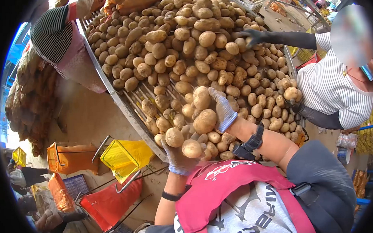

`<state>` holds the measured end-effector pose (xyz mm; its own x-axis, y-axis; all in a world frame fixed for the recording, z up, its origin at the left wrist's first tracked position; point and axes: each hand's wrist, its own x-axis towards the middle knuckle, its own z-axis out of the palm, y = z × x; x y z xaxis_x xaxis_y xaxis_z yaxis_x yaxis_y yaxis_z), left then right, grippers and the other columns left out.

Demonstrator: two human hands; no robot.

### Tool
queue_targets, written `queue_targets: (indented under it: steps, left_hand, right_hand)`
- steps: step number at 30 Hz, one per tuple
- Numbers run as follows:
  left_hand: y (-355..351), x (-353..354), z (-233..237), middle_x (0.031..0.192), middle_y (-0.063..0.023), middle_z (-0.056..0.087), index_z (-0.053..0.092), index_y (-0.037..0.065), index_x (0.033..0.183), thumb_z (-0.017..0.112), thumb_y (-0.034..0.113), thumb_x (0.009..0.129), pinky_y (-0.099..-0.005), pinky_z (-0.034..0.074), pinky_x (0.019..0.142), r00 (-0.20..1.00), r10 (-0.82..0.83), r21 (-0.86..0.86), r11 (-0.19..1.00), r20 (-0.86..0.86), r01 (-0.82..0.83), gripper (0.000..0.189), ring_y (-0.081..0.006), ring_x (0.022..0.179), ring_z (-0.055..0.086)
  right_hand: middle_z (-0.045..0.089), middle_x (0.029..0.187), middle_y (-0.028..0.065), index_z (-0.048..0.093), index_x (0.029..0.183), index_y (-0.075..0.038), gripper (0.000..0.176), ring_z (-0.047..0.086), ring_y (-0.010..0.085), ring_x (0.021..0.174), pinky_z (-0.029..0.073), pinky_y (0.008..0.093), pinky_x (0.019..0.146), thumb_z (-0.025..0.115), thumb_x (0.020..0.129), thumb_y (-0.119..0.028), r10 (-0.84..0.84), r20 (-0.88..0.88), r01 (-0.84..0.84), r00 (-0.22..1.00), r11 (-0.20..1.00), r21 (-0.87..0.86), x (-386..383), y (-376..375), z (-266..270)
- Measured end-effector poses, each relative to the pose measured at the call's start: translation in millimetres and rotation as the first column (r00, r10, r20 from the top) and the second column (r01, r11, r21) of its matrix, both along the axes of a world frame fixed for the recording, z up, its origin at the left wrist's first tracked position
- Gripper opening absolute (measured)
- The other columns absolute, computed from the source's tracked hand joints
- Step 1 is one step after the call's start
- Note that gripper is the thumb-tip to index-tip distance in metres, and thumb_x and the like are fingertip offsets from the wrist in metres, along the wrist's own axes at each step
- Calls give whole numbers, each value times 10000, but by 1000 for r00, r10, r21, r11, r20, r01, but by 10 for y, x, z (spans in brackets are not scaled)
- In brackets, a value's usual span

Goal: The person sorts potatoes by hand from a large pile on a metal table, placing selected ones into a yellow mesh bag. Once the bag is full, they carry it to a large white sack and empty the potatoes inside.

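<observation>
A big heap of potatoes (183,46) lies on a slatted metal sorting table (110,88). My left hand (176,156), in a blue-white glove, cups two potatoes (182,143) at the table's near end. My right hand (223,110), gloved the same way, grips two larger potatoes (203,111) stacked one above the other, just above the left hand.
A person in a striped shirt (333,89) at the right reaches a dark-gloved hand (251,36) into the heap. Another person in a striped hat (51,33) stands at the upper left. Yellow (126,156), orange (69,157) and red (109,203) mesh sacks hang on frames below the table. Filled sacks (27,98) lie at the left.
</observation>
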<state>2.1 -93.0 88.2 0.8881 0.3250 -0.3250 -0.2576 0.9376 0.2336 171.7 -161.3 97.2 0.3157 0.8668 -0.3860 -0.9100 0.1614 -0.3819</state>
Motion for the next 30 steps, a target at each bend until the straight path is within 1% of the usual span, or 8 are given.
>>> queue_targets:
  steps: [4, 7, 11, 14, 18, 22, 25, 30]
  left_hand:
    - [192, -348, -125, 1156, -93, 502, 434, 152, 1222, 380, 765, 752, -454, 481, 800, 996, -36, -49, 998, -82, 32, 774, -280, 993, 543]
    - [398, -854, 25, 1045, -66, 554, 523, 208, 1104, 402, 793, 714, -434, 470, 743, 992, 108, -112, 987, -60, -114, 713, -288, 924, 545]
    - [590, -1700, 178, 1003, -51, 585, 598, 161, 951, 488, 756, 696, -402, 475, 733, 802, 564, -82, 806, -194, -586, 656, -234, 894, 547]
    - [1192, -2188, -18, 1074, -60, 576, 549, 184, 1103, 522, 691, 735, -448, 510, 732, 669, 609, 254, 790, -425, -558, 627, -247, 936, 575]
    - [1866, -2751, -805, 1193, -31, 483, 494, 264, 1225, 624, 474, 794, -469, 369, 885, 328, 615, 550, 788, -717, -275, 497, -204, 1163, 414]
    - [1741, -2493, -875, 1407, -117, 358, 422, 181, 1310, 566, 422, 863, -469, 260, 1019, 368, 685, 620, 727, -629, -295, 528, -274, 1261, 356]
    - [1462, -1880, -951, 1090, -69, 579, 497, 81, 1197, 590, 212, 867, -369, 430, 874, 399, 691, 715, 690, -603, -114, 368, -186, 975, 550]
    - [754, -438, -551, 923, -144, 622, 600, -2, 1022, 605, 116, 824, -355, 481, 771, 843, 451, 931, -67, -293, 359, 231, -267, 846, 610]
  right_hand:
    - [542, 1061, 47, 518, 1125, -95, 293, 525, 157, 967, 463, 288, 835, 432, 958, -320, 67, 634, 26, 770, 990, -136, -507, 483, -208]
    - [560, 1086, 57, 525, 1122, -123, 328, 568, 191, 974, 505, 363, 849, 494, 920, -379, 283, 66, -277, 957, 957, -85, -857, 828, 94]
    - [580, 945, 37, 518, 1141, -166, 373, 568, 167, 747, 509, 285, 556, 549, 879, -431, 539, 185, -492, 822, 835, -246, -1321, 1357, -194]
    - [538, 1021, 60, 517, 1155, -156, 372, 523, 170, 843, 467, 307, 728, 580, 863, -378, 658, 356, -560, 664, 753, -346, -1788, 1671, -28]
    - [482, 1252, 195, 473, 1283, -145, 529, 492, 307, 1121, 390, 369, 956, 608, 830, -384, 437, 900, -240, 13, 875, -421, -1682, 1629, -73]
    - [425, 1310, 230, 550, 1173, -143, 506, 433, 359, 1194, 362, 455, 983, 647, 737, -380, 380, 656, 266, -652, 925, -272, -749, 612, -332]
    - [455, 1284, 176, 567, 1123, -129, 451, 446, 341, 1180, 345, 480, 991, 628, 746, -369, 391, 405, 219, -826, 886, -408, -403, -637, -650]
    - [563, 1137, 96, 635, 992, -126, 347, 526, 272, 1070, 348, 435, 986, 586, 787, -403, 535, 331, 212, -778, 718, -662, -5, -1583, -488]
